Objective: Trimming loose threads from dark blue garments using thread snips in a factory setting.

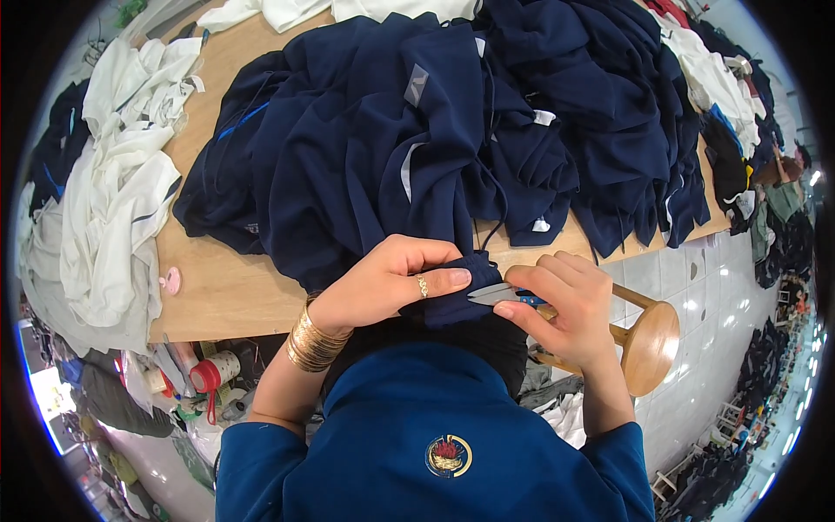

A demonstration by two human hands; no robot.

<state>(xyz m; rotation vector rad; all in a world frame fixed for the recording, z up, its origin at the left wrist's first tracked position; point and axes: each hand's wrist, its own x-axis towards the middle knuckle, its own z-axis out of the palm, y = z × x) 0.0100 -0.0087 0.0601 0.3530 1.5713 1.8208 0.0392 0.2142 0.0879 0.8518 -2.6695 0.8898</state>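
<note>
My left hand (pixel 404 277), with a ring and gold bangles, pinches the gathered edge of a navy garment (pixel 365 130) at the table's near side. Between the fingers of my right hand (pixel 564 300) is a pair of thread snips (pixel 490 294) with pointed metal blades and a blue part. The blade tips point left, close against the navy cloth beside my left thumb. A dark drawstring (pixel 499 204) loops down toward the held edge. Most of this garment lies heaped on the table in front of me.
More navy garments (pixel 600 113) pile up at the right of the wooden table (pixel 217 300). White garments (pixel 122 174) hang over its left side, near a small pink object (pixel 171 280). A wooden stool (pixel 654 348) stands at right. Below the table is a red-lidded cup (pixel 215 372).
</note>
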